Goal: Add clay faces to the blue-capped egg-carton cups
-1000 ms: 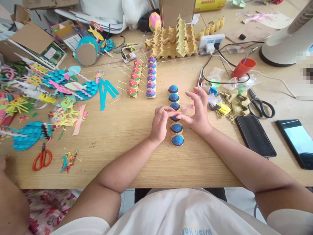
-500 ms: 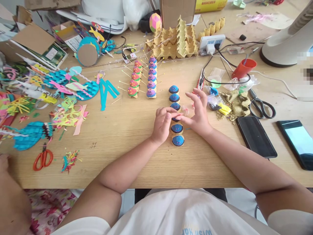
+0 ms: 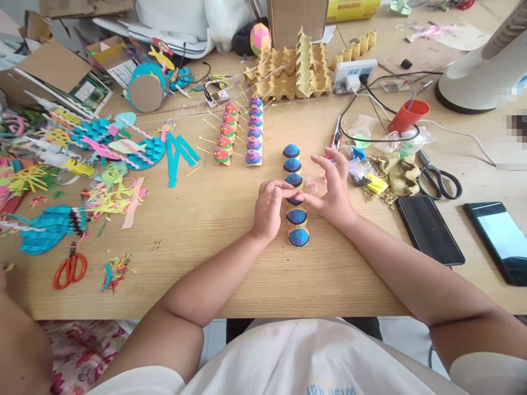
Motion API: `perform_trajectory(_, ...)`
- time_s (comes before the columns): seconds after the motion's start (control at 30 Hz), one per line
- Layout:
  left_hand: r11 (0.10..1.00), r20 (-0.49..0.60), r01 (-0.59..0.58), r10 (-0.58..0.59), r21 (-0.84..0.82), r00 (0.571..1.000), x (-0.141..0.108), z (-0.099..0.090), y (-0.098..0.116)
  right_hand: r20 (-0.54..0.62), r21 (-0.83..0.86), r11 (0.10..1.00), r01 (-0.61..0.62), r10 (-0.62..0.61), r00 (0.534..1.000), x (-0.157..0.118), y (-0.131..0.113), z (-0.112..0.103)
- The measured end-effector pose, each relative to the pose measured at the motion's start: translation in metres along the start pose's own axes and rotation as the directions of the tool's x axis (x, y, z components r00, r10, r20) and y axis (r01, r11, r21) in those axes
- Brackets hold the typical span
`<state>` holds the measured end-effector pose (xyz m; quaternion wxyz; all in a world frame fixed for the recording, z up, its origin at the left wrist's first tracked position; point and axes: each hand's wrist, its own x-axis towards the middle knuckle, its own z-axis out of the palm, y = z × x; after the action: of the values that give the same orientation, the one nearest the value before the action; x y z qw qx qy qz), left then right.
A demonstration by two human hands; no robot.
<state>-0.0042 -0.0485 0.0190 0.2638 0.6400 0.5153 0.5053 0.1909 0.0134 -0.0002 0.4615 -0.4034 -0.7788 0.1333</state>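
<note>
From the head view, we're holding both hands over the middle of the blue-domed strip [image 3: 298, 237], which is lying near to far on the wooden surface [image 3: 222, 214], probably so every bump is sitting within reach. Our left hand [image 3: 268, 213] is curling loosely with its index finger stretched out; our right hand [image 3: 336, 193] is spreading wide, its thumb meeting that fingertip at a tiny reddish bit [image 3: 298, 192]. Can't tell which grip, if either, is pinching it. Guessing we're using only fingertips because it's so small. The domes are looking smooth and clay-like, dark-rimmed, over tan carton cups.
</note>
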Motion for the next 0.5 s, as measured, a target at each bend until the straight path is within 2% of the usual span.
perform_trajectory(0.07,0.999,-0.013,0.034,-0.034,0.021,0.999,0.0,0.0,-0.001,0.004,0.014,1.0,-0.026,0.026,1.0,0.0,0.001,0.0)
perform_trajectory(0.23,0.995,0.091,0.004,-0.013,0.101,0.996,0.002,-0.001,0.003,0.002,-0.004,0.999,0.038,-0.038,0.999,0.0,0.0,0.001)
perform_trajectory(0.33,0.999,0.087,-0.003,-0.001,0.045,0.996,0.002,-0.001,0.003,-0.016,0.002,0.997,0.079,-0.079,0.997,0.002,-0.003,0.0)
perform_trajectory(0.5,0.993,0.047,0.074,-0.069,-0.097,0.996,0.0,0.002,-0.008,0.014,0.08,0.99,0.117,-0.119,0.993,0.005,-0.008,-0.003)
